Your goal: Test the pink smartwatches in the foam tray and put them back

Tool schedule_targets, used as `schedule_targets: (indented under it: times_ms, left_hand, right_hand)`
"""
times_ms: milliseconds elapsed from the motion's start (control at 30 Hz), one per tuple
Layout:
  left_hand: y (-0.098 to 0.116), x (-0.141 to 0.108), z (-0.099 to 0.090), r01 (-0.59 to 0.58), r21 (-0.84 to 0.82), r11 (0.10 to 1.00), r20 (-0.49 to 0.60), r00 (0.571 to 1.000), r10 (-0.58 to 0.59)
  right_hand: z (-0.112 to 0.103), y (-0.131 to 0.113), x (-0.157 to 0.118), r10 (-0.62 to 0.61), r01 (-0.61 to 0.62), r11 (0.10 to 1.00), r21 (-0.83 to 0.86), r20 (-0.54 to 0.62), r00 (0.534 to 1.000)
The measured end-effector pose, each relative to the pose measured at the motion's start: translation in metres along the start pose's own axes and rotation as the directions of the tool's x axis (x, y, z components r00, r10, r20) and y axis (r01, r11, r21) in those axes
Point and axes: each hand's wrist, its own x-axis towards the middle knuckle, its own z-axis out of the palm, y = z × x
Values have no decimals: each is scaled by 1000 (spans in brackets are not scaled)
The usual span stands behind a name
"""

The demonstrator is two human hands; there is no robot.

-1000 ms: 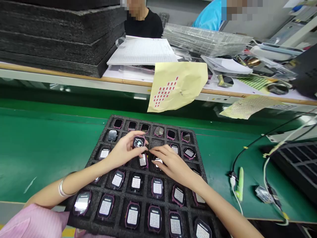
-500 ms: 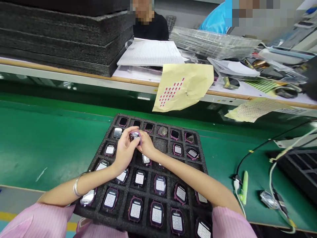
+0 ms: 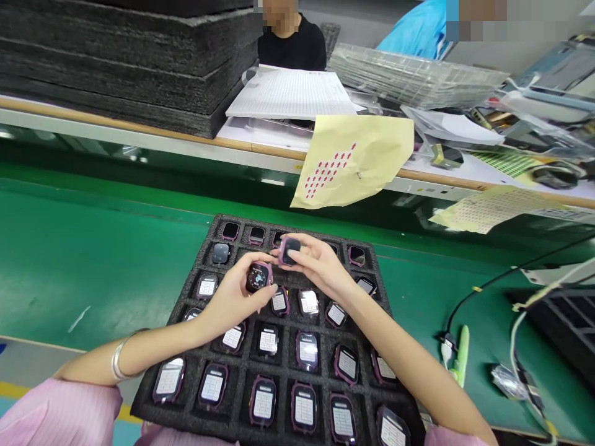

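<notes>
holding two watch bodies at once looks to be the step in hand, one in each hand, over a dark foam tray (image 3: 188, 416). the left grip (image 3: 235, 290) is closed around the lit watch (image 3: 258, 277), its thumb along the lower edge and the fingers curled about the upper side, with the dial display turned up. the right grip (image 3: 325, 269) pinches the dark-screened watch (image 3: 291, 251), thumb laid over the glass and fingers behind, so that its purple frame sticks out toward the left hand. the two watches are near each other, the right one a little farther from the body; whether the fingertips of the two hands touch, i cannot tell.

as i judge it, any next move calls for keeping both pieces apart so that frame and glass do not knock, and for a light thumb on the right one, since pressing there could wake or change the screen. the left one sits deep between thumb and fingers and seems secure; the right one is held more toward the fingertips and could tip more easily.

below and around the hands, more watches (image 3: 263, 402) lie face up in the tray's compartments, many showing pale grid screens. the tray rests on the green worktop (image 3: 93, 248).
</notes>
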Motion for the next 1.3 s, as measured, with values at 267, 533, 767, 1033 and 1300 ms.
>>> schedule_targets:
  times_ms: [267,533,767,1033,1300]
  left_hand:
    - [8,18,-2,77,-84,993,52,996,-73]
    - [1,18,0,152,-75,985,39,988,-150]
    - [-4,20,-6,112,-28,993,36,993,-111]
    - [-10,19,-13,-25,221,975,96,995,4]
    - [-5,18,-5,-124,332,935,149,986,78]
  right_hand:
    - [0,-3,-34,184,-152,967,204,-152,971]
    - [7,-1,-39,211,-199,909,365,6,977]
    - [-1,2,-41,155,-157,920,359,35,987]
    - [-5,5,-42,120,-130,935,330,51,991]
    - [-5,7,-43,130,-133,937,324,32,991]
